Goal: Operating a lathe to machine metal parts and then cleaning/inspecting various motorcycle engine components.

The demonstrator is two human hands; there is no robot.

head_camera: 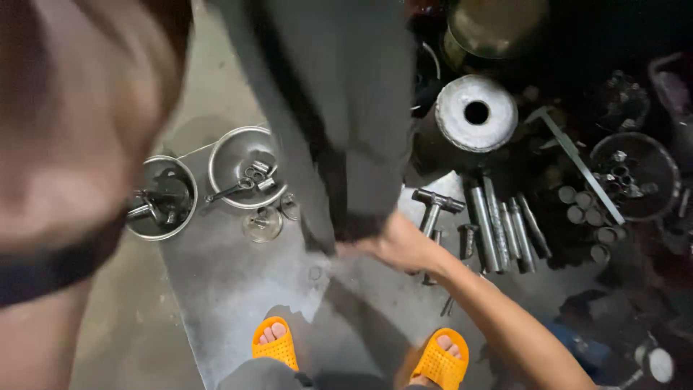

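The right hand (393,245) is closed on the lower edge of a long dark grey cloth (339,123), holding it hanging above the grey floor sheet (231,289), not laid down. The left hand (65,137) is blurred, its grip unreadable.

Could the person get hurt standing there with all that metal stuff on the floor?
Maybe. The orange open-toed sandals leave the toes bare beside the hammer and steel rods, so a knocked or dropped piece could hit them. The right hand grips a dark cloth that hides part of the floor, so tripping seems possible.
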